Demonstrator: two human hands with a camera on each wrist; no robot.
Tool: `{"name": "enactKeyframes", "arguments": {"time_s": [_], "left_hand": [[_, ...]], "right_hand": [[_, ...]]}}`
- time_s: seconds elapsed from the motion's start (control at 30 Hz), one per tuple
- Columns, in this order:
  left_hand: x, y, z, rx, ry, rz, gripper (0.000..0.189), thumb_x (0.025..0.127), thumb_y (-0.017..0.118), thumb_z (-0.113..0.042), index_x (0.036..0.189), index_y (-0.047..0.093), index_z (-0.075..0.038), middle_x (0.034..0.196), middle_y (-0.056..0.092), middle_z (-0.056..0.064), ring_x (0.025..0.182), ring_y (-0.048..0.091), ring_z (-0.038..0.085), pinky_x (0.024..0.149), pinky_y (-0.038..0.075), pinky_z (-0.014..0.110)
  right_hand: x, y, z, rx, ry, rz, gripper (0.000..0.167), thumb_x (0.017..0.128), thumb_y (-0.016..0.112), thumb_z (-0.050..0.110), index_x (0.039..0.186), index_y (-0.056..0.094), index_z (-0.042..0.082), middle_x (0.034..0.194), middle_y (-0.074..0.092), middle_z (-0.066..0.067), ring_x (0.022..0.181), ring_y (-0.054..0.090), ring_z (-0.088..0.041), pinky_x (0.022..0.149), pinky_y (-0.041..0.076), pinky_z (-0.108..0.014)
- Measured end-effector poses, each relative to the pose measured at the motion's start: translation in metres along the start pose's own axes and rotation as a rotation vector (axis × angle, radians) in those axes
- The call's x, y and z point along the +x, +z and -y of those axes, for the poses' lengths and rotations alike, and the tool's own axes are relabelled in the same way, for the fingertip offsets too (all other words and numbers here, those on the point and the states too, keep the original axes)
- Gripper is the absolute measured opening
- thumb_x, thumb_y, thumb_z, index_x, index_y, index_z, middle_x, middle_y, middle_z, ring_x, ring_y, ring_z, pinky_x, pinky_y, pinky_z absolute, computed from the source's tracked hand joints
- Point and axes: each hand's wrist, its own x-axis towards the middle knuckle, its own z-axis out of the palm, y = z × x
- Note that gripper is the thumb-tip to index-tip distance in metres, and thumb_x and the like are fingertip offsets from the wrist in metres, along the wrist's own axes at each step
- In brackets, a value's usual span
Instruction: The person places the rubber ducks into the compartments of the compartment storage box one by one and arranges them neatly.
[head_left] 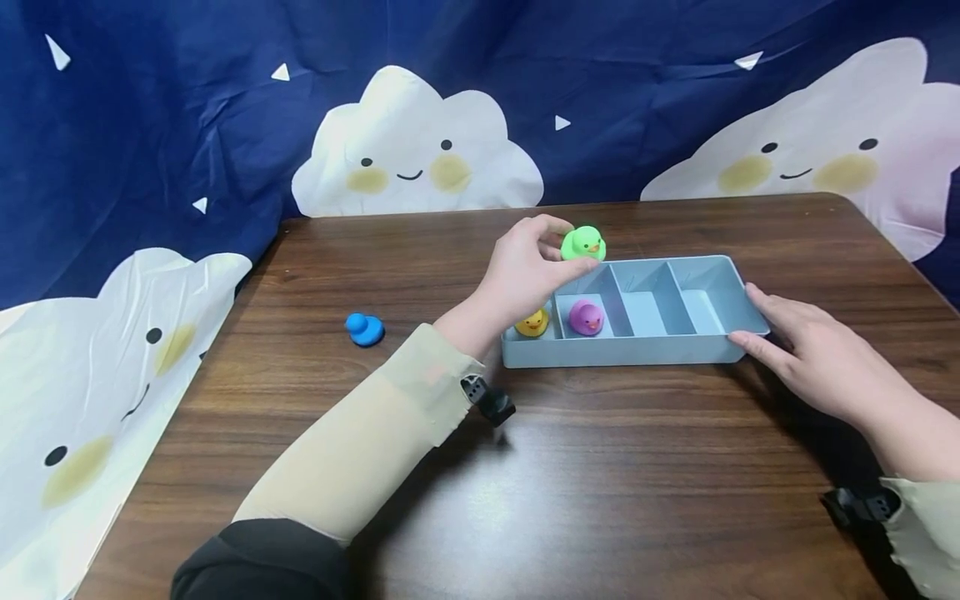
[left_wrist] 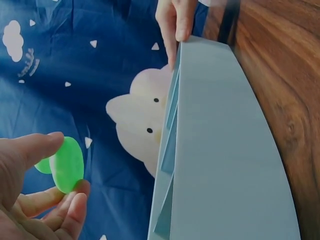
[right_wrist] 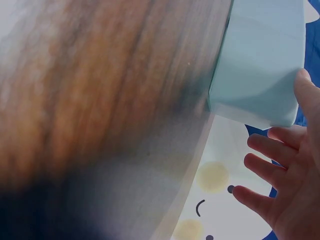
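Beneath our two hands we have a dark brown, wood-grained counter (head_left: 600, 467); beyond them hangs a deep blue cloth (head_left: 600, 50) printed with smiling white clouds (head_left: 420, 150). Our left hand (head_left: 521, 265) clamps thumb and fingers on a bright green duck (head_left: 583, 242) with an orange bill, held up near the far rim of a pale blue tray (head_left: 615, 352). Our right hand (head_left: 813, 354), fingers apart, touches the tray's end. Nearer us than the left hand, a yellow duck (head_left: 533, 323) and a purple duck (head_left: 586, 317) sit in neighbouring compartments; left of that hand is a blue duck (head_left: 365, 331).
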Motion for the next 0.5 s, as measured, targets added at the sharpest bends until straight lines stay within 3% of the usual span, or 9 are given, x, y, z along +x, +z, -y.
{"name": "enactKeyframes", "arguments": {"time_s": [0.5], "left_hand": [[0.005,0.035,-0.007,0.018,-0.007,0.052,0.047,0.083,0.082,-0.026,0.121,0.063,-0.005,0.102,0.057,0.000,0.087,0.060,0.008,0.068,0.050,0.018]], "right_hand": [[-0.002,-0.002,-0.002,0.017,-0.018,0.000,0.073,0.101,0.056,0.041,0.155,0.024,0.005,0.147,0.033,-0.035,0.134,0.029,-0.055,0.106,0.018,-0.067]]}}
